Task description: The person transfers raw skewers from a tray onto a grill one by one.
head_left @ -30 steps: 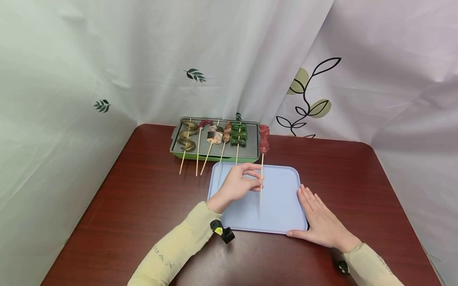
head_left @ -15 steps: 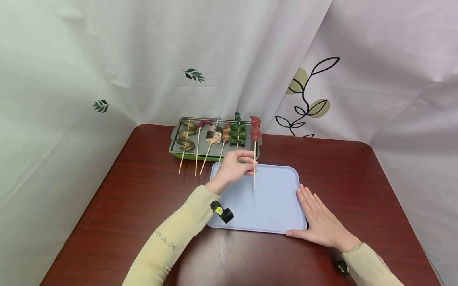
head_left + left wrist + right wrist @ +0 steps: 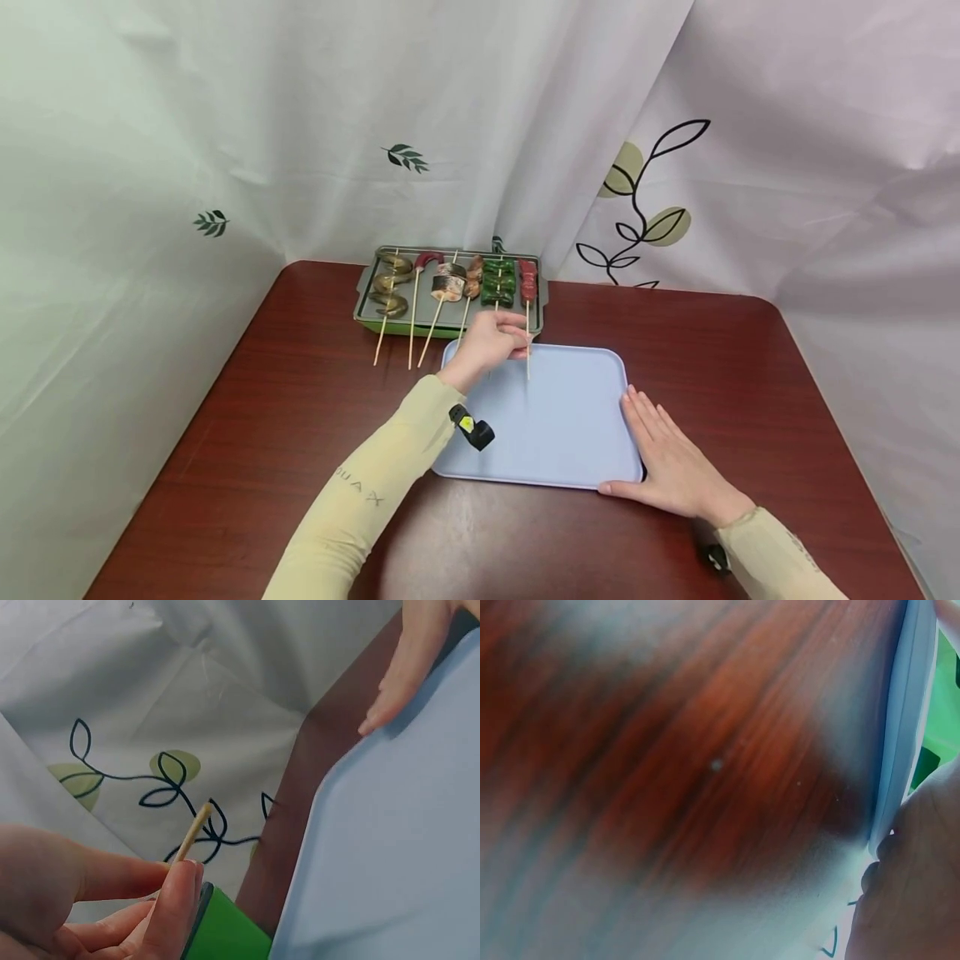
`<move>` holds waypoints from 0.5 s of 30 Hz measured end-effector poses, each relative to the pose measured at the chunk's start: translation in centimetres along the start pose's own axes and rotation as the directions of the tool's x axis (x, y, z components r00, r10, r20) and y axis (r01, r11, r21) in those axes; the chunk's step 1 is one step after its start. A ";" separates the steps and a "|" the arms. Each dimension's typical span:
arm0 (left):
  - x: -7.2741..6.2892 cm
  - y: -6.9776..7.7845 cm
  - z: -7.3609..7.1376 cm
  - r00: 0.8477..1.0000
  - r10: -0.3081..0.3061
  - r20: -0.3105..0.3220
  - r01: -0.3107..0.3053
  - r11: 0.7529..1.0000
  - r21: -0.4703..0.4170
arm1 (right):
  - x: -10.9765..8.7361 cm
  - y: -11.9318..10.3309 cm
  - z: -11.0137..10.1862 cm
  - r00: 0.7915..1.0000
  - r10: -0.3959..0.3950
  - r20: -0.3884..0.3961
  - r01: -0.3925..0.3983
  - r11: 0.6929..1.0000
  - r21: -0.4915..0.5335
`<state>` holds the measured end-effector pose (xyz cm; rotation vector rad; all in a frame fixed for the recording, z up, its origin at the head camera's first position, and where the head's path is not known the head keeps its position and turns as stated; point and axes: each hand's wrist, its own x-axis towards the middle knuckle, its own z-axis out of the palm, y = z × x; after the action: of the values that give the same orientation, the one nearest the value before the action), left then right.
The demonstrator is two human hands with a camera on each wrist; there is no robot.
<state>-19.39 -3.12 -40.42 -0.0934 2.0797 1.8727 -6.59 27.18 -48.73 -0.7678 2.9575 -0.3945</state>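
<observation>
My left hand [image 3: 491, 340] pinches the stick of a red meat skewer [image 3: 528, 283] between thumb and fingers; its meat end lies over the right end of the grill tray [image 3: 360, 302]. In the left wrist view the stick's end [image 3: 196, 829] pokes up past the fingertips. Left of it on the grill are a green pepper skewer [image 3: 498, 283], a small brown skewer [image 3: 473, 277], a thick black-and-white skewer [image 3: 448, 283], a curled dark red one [image 3: 429, 260] and a shrimp-like one [image 3: 392, 285]. My right hand [image 3: 675, 462] rests, fingers straight, against the right edge of a light blue tray [image 3: 566, 425].
The blue tray lies on a dark red wooden table [image 3: 300, 400] in front of the grill. A white curtain [image 3: 315, 125] with leaf prints hangs behind the table. Several stick ends stick out over the grill's front edge.
My left hand has moved left and away from me, bringing the red meat skewer from right of the grill to above its right end and lower. The right hand stays in place.
</observation>
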 end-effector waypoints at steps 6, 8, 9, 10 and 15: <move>0.2 -0.4 -0.1 1.000 -0.026 -0.015 0.026 0.999 0.029 | -0.1 -0.1 0.0 1.000 0.001 -0.002 -0.001 1.000 0.005; 0.2 -0.4 -0.1 1.000 -0.022 -0.017 0.023 0.999 0.045 | -0.1 -0.1 0.0 1.000 -0.001 -0.003 0.001 1.000 0.004; 0.2 -0.5 -0.1 1.000 -0.018 -0.018 0.019 0.998 0.054 | -0.1 -0.1 0.0 1.000 -0.001 -0.004 0.001 1.000 0.003; 0.2 -0.5 -0.1 1.000 -0.013 -0.019 0.014 0.998 0.067 | -0.1 -0.1 0.0 1.000 -0.002 -0.004 0.002 1.000 0.002; -0.1 -0.6 -0.2 1.000 0.017 -0.009 -0.015 0.985 0.172 | -0.1 -0.2 0.1 1.000 0.003 -0.001 -0.003 1.000 0.006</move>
<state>-19.20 -3.38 -40.99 -0.0455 2.2452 1.6963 -6.45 27.05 -48.76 -0.7633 2.9564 -0.4032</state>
